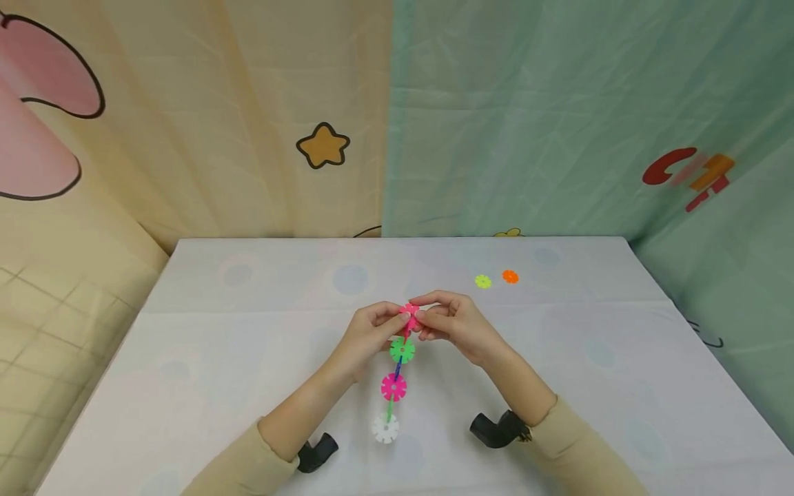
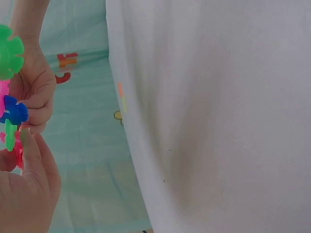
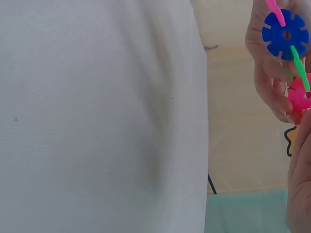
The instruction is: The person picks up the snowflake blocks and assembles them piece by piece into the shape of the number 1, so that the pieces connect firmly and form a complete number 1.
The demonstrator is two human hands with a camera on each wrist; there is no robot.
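Observation:
A chain of notched snowflake discs hangs between my hands. In the head view it runs from a white disc (image 1: 386, 428) at the lower end through a pink disc (image 1: 393, 387), a blue disc (image 1: 398, 367) seen edge-on and a green disc (image 1: 402, 350). At its upper end, my left hand (image 1: 371, 332) pinches a pinkish-red disc (image 1: 411, 313) between thumb and fingers. From the other side, my right hand (image 1: 457, 326) pinches there too. Fingers partly cover this join, so which disc each hand grips is hard to tell. The right wrist view shows the blue disc (image 3: 285, 35) face-on.
A yellow disc (image 1: 483, 281) and an orange disc (image 1: 511, 276) lie toward the back right of the white-covered table (image 1: 248, 386). Printed curtains (image 1: 527, 138) stand behind it. Black wrist mounts (image 1: 496, 430) sit at both sleeves.

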